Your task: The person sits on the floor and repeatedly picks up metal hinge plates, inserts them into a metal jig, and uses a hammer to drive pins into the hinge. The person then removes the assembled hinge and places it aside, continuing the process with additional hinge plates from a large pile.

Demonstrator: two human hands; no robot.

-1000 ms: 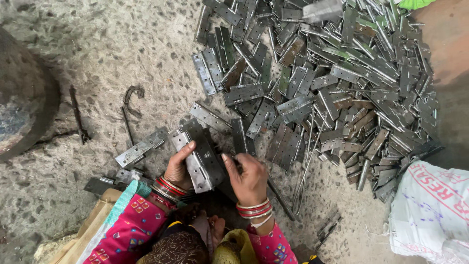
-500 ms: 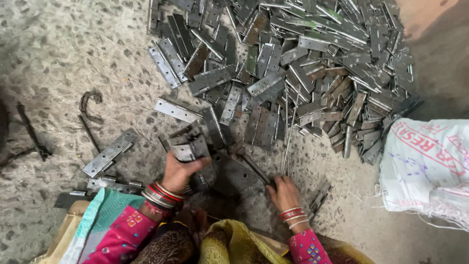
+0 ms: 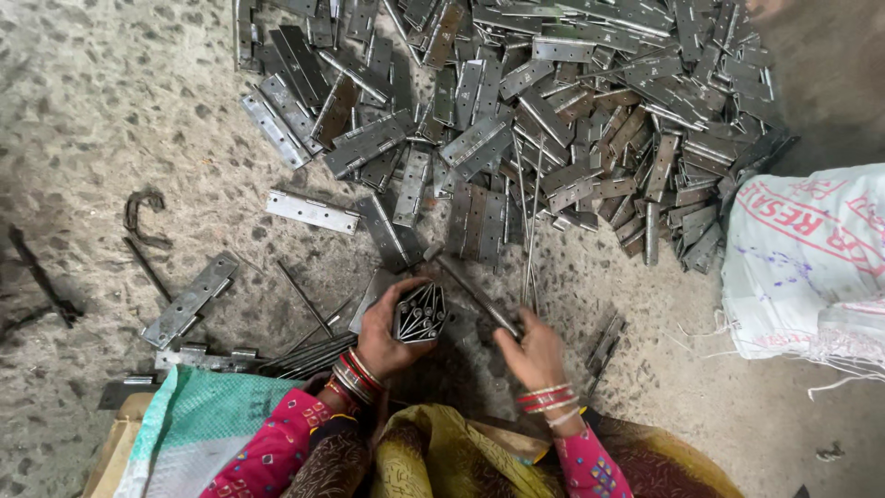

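1. Left hand: it rises from the person's lap at 6 o'clock, with red and gold bangles at the wrist and a pink patterned sleeve below. The fingers are curled and clamped around a stack of hinges, thumb on the near side.
2. Stack of hinges: held just left of frame centre, close above the floor. The leaves stand on end, so their long axis runs roughly toward the camera and only the end edges and knuckles show. The stack fans slightly toward 1 o'clock.
3. Right hand: it sits just right of centre, well apart from the left hand, palm down with matching bangles at the wrist. The fingertips are pinched on thin metal rods at their lower end; how firm the grip is cannot be told.
4. Thin metal rods: their long axis runs almost straight from 6 toward 12 o'clock, with the upper ends reaching into the pile.
5. Hinge pile: a large heap of grey and rusty hinges fills the area from 12 to 2 o'clock and lies at mixed angles.
6. Loose hinge: it lies flat at 9 o'clock, long axis toward 1 o'clock.
7. White woven sack: it rests at 3 o'clock, just beside the pile.
8. Floor: rough speckled concrete.
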